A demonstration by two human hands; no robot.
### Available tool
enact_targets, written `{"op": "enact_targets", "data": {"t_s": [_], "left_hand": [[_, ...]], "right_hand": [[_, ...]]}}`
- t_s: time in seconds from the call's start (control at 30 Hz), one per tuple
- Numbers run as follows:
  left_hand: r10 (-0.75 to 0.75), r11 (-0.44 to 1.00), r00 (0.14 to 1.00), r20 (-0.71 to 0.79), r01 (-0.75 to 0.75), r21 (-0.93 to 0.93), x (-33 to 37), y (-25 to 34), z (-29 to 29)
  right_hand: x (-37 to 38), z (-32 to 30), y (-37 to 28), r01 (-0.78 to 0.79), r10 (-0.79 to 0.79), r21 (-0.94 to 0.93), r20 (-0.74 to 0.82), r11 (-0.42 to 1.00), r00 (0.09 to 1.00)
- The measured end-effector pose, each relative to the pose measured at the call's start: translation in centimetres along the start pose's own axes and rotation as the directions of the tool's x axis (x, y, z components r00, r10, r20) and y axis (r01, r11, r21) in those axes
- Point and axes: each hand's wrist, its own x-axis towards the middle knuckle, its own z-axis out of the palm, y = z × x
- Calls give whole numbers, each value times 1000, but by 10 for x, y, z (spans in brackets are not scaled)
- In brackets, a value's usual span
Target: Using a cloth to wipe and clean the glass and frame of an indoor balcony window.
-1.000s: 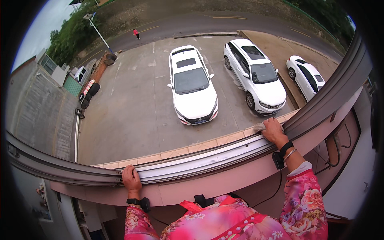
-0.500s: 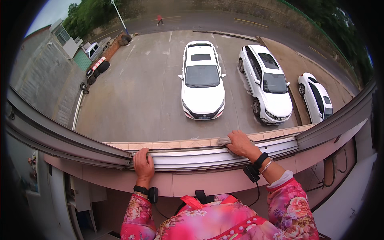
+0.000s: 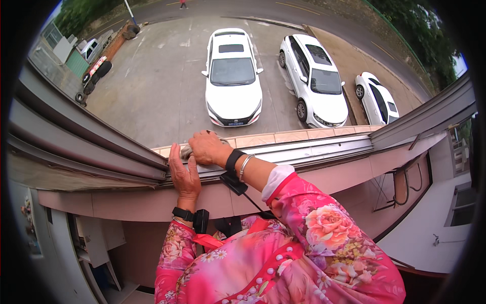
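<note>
Cloth [image 3: 186,152], greyish and bunched, lies under the right hand [image 3: 210,148] near the left end of the pale metal window track [image 3: 314,151], and we see its folds showing just beyond that hand's edge. We find the right hand bent over it, fingers curled down and holding the cloth; the fingertips themselves are hidden from us. The left hand [image 3: 185,178] stands just beside, unclenched and grasping nothing that we can see, its fingers stretched upward and its thumb held apart; we cannot tell whether it touches the cloth or the brown window frame [image 3: 96,139] to its left. Across from it we note the right forearm slanting over the pink sill [image 3: 349,177], with a black strap [image 3: 234,159] and a silvery bracelet [image 3: 246,167] at the wrist; the left wrist wears a dark band [image 3: 183,214] too. Both sleeves are pink and flowered. Beyond the track we make out a row of tan tiles [image 3: 283,137], and below it a paved yard [image 3: 162,81] with a white sedan [image 3: 233,88], a white SUV [image 3: 320,76] and a smaller white car [image 3: 377,101]. Dark tyres [image 3: 103,69] lie at the yard's left side.
</note>
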Motion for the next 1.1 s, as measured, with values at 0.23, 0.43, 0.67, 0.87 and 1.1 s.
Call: {"op": "enact_targets", "data": {"t_s": [0.23,0.43,0.67,0.87,1.1], "left_hand": [[-42,998,999,29,44,-53,-2,-20,1],[-61,983,995,74,47,175,0,-25,3],[-141,979,984,107,123,160,3,-26,-7],[-140,969,987,85,118,218,4,-24,-12],[-156,945,987,33,140,295,-1,-23,-20]], "right_hand": [[0,20,-10,119,-110,44,-177,992,978],[-74,-6,48,-28,51,117,-197,993,979],[-198,-66,160,-269,274,60,-302,961,913],[-293,-100,272,-507,453,-22,-417,862,788],[-329,-158,340,-514,574,268,-496,815,652]]}}
